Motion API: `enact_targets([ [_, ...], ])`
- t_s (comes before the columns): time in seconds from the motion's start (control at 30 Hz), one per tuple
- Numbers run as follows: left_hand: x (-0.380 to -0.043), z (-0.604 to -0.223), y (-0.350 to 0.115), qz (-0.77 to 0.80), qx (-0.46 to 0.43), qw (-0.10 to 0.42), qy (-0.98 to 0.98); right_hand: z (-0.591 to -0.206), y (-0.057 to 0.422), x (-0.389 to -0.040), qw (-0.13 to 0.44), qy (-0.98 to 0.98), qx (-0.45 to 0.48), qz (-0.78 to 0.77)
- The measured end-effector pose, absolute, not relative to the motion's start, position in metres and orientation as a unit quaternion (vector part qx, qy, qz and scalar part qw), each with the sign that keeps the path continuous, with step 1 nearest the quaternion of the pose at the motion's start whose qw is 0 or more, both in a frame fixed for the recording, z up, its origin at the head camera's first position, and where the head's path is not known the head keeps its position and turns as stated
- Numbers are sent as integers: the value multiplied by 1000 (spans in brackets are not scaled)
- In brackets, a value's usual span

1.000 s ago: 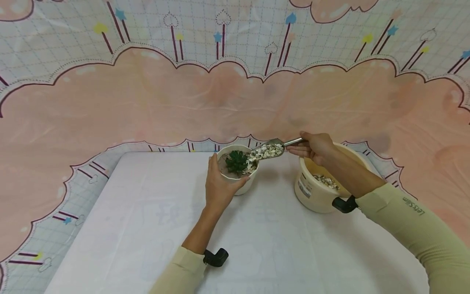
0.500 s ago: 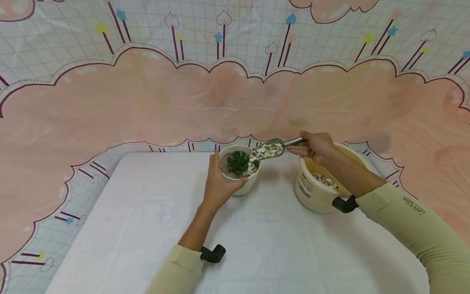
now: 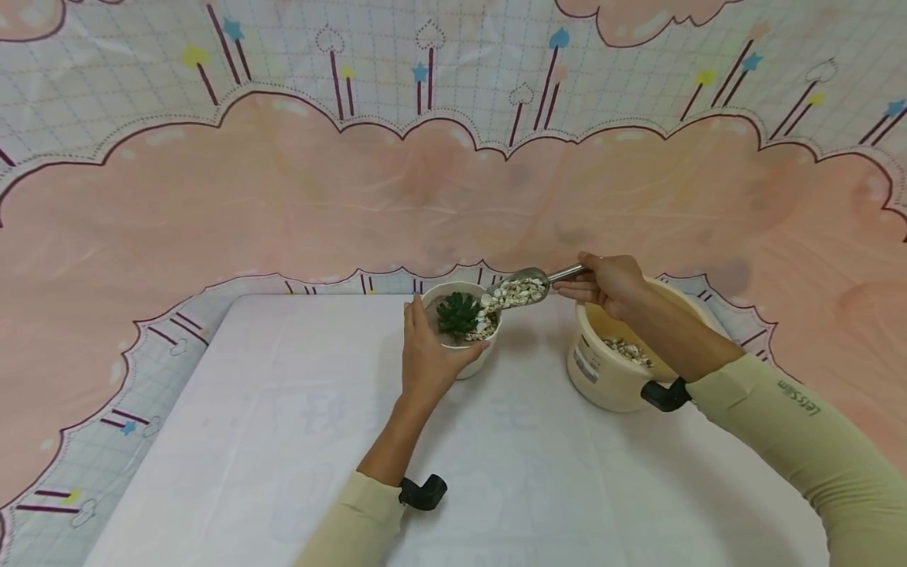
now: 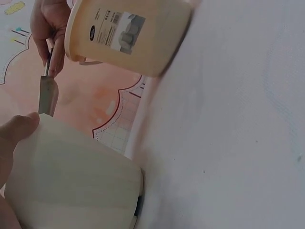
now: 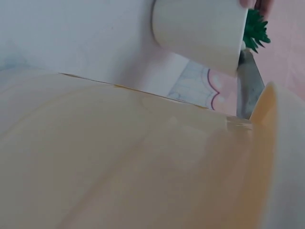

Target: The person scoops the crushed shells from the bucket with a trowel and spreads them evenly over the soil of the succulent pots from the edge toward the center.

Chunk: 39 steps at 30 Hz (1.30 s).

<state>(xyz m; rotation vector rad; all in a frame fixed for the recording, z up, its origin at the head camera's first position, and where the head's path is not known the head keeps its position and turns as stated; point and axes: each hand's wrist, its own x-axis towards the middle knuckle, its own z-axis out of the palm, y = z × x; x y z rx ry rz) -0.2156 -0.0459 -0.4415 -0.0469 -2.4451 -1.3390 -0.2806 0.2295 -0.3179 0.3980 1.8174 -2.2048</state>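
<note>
A white flowerpot (image 3: 473,367) stands on the table with a green succulent (image 3: 457,313) in grey filling. Pale pebbles (image 3: 483,326) lie along the right side of the plant. My left hand (image 3: 434,359) grips the pot near its rim, thumb in front and fingers on the left side. A metal scoop (image 3: 537,275) full of pebbles rests with its tip at the pot's right rim. The handle is held by my right hand (image 3: 611,285). In the left wrist view, the pot's wall (image 4: 76,171) and the scoop's underside (image 4: 48,95) show.
Under my right forearm stands a cream bucket (image 3: 586,370) with more pebbles (image 3: 629,351) inside. The white table (image 3: 298,441) ends just behind the pot, where a patterned cloth (image 3: 425,189) hangs. The bucket's wall (image 5: 119,157) fills much of the right wrist view.
My left hand and the pot have shifted slightly right over the last second, with more pebbles visible beside the plant. The right hand and scoop hold almost still.
</note>
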Motion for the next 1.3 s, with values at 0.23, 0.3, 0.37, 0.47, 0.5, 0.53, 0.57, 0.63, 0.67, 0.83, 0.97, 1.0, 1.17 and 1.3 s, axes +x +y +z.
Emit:
enact_targets([
  [0.23, -217, -441, -50, -485, -25, 151, -861, -317, 231, -281, 124, 625, 135, -759],
  [0.3, -218, -440, -51, -485, -27, 147, -862, -316, 232, -281, 123, 625, 130, -760],
  [0.37, -218, -440, -52, -487, -30, 145, -861, -315, 232, -282, 122, 627, 124, -759],
  [0.47, -219, -439, -53, -488, -33, 144, -860, -315, 233, -282, 121, 631, 118, -757],
  [0.5, -219, -439, -53, -489, -34, 143, -860, -315, 233, -283, 121, 633, 116, -756],
  [0.53, -219, -439, -53, -492, -35, 143, -858, -315, 233, -283, 122, 633, 115, -755],
  [0.57, -220, -439, -54, -493, -36, 142, -858, -314, 233, -283, 122, 634, 114, -755],
  [0.63, -221, -440, -55, -495, -39, 141, -856, -314, 234, -283, 123, 635, 113, -754],
  [0.67, -222, -441, -55, -497, -41, 141, -855, -314, 234, -284, 124, 635, 112, -754],
  [0.83, -225, -442, -59, -503, -58, 137, -852, -313, 235, -285, 127, 636, 112, -753],
  [0.97, -227, -441, -64, -500, -74, 124, -854, -313, 235, -284, 126, 636, 113, -752],
  [1.0, -228, -441, -65, -498, -78, 122, -855, -313, 235, -284, 127, 636, 112, -753],
  [1.17, -228, -439, -68, -499, -89, 107, -855, -315, 235, -284, 125, 633, 110, -756],
  [1.3, -225, -437, -63, -508, -72, 111, -851, -315, 234, -285, 124, 629, 113, -759],
])
